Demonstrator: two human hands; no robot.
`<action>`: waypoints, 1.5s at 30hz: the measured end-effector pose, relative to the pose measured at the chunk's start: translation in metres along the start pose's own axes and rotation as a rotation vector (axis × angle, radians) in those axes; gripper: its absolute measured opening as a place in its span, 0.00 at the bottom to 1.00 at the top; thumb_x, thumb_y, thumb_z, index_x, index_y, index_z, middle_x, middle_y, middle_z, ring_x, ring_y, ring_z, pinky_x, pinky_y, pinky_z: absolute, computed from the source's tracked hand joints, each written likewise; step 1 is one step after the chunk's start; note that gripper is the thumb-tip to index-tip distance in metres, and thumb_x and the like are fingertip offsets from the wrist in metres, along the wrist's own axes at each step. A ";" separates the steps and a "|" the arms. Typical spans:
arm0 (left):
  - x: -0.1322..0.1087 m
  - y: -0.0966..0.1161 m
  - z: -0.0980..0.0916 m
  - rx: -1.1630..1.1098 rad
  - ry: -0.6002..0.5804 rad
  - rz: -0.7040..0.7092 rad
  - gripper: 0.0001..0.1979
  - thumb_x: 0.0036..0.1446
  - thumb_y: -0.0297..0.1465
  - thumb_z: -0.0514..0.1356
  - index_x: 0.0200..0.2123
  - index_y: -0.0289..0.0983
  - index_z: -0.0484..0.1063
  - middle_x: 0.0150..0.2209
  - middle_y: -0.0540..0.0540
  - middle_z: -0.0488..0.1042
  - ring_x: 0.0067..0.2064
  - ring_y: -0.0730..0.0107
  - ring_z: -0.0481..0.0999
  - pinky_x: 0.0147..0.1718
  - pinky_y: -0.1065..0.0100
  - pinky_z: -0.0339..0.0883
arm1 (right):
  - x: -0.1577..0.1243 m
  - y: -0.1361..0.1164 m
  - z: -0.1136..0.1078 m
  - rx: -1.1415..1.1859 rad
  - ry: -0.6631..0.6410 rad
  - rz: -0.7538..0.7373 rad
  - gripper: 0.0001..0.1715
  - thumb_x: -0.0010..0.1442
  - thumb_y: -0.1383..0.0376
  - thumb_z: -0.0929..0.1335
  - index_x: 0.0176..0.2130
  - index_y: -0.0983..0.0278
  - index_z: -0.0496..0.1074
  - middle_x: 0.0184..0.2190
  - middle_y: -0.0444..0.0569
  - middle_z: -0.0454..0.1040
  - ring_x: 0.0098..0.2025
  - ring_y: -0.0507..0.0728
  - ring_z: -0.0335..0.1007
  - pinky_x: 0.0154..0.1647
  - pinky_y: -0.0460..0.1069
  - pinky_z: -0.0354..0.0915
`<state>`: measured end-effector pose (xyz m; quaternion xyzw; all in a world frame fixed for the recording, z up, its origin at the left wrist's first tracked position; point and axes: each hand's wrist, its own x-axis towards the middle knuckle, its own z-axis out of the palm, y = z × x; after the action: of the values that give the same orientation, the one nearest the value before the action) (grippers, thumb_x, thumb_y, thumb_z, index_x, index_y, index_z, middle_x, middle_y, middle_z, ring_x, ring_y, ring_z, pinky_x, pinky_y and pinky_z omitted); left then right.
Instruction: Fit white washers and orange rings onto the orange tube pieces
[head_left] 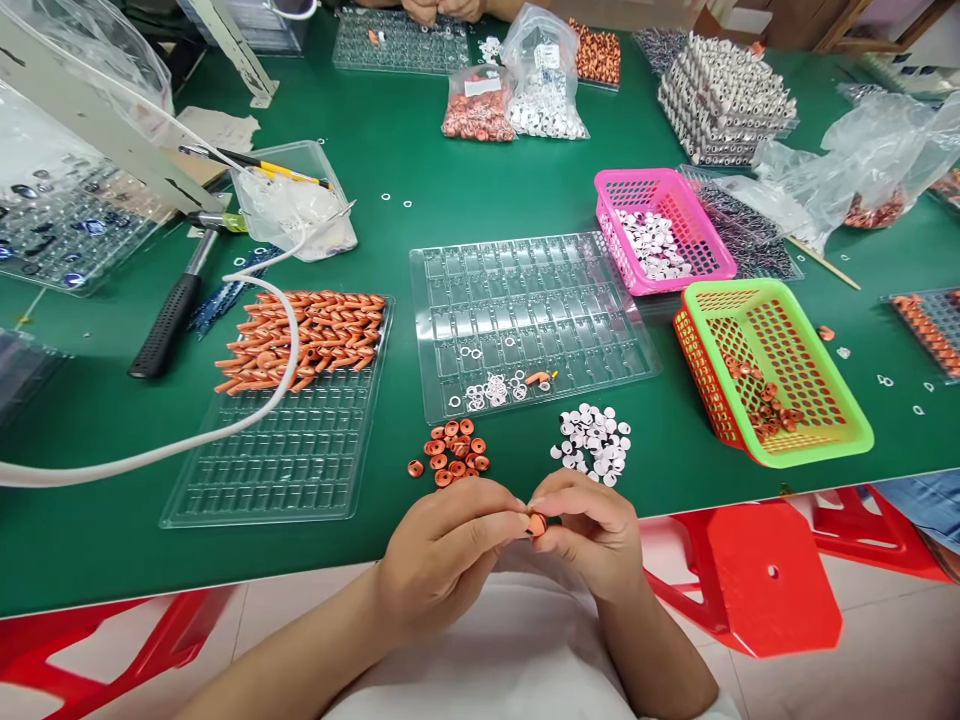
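Just in front of the table edge, my left hand (450,550) and my right hand (589,530) meet fingertip to fingertip. Both are closed in a pinch on one small round orange-copper part (537,524), with a dark spot showing near my left fingertips. Beyond my left hand lies a loose pile of copper-coloured ring-like caps (454,452). Past my right hand is a pile of small white discs with black marks (594,442). A clear compartment tray (525,310) behind the piles holds white rings (491,391) and a bent orange piece with a yellow tip (540,378).
At left, a second clear tray (270,475) carries many copper-coloured pieces (315,335); a white hose (180,447) crosses over it. A hammer (169,320) lies beyond. Right are a pink basket (705,262) and a green basket (840,400). Another person's hands (442,8) are at the far side.
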<state>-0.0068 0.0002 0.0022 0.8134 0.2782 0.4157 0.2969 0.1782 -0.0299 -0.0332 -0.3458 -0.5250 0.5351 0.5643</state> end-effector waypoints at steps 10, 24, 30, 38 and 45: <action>-0.002 -0.003 0.001 -0.017 -0.029 -0.001 0.17 0.56 0.13 0.54 0.45 0.33 0.70 0.37 0.42 0.76 0.38 0.69 0.75 0.34 0.70 0.72 | -0.002 0.003 -0.001 0.059 0.029 0.061 0.17 0.53 0.68 0.76 0.44 0.54 0.77 0.34 0.47 0.75 0.34 0.54 0.72 0.35 0.50 0.70; -0.005 -0.003 0.003 -0.046 -0.027 -0.024 0.18 0.55 0.12 0.55 0.46 0.33 0.70 0.38 0.41 0.76 0.38 0.69 0.74 0.35 0.70 0.71 | -0.004 0.007 -0.003 0.137 0.022 0.108 0.17 0.52 0.69 0.76 0.43 0.54 0.78 0.36 0.48 0.74 0.35 0.54 0.72 0.35 0.49 0.71; -0.006 -0.004 0.004 -0.067 -0.020 -0.042 0.17 0.55 0.13 0.56 0.45 0.34 0.70 0.39 0.41 0.76 0.39 0.70 0.75 0.37 0.70 0.71 | -0.005 0.009 -0.002 0.164 0.014 0.137 0.15 0.54 0.67 0.75 0.42 0.55 0.77 0.35 0.47 0.73 0.35 0.53 0.71 0.35 0.49 0.70; -0.007 -0.008 0.008 -0.016 0.006 -0.064 0.21 0.54 0.14 0.59 0.50 0.35 0.69 0.40 0.41 0.76 0.40 0.69 0.75 0.39 0.68 0.72 | 0.000 -0.004 -0.001 -0.179 -0.018 -0.004 0.19 0.56 0.70 0.73 0.47 0.55 0.74 0.34 0.47 0.75 0.35 0.54 0.71 0.35 0.50 0.70; -0.006 -0.003 0.008 -0.079 0.056 -0.246 0.15 0.56 0.18 0.60 0.44 0.38 0.74 0.31 0.46 0.77 0.31 0.72 0.74 0.33 0.70 0.70 | 0.001 -0.013 0.001 -0.377 -0.010 -0.085 0.25 0.56 0.76 0.72 0.49 0.56 0.71 0.36 0.47 0.75 0.38 0.54 0.72 0.35 0.49 0.71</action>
<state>-0.0033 -0.0037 -0.0071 0.7489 0.3675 0.4092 0.3696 0.1806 -0.0316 -0.0205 -0.4204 -0.6327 0.4047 0.5091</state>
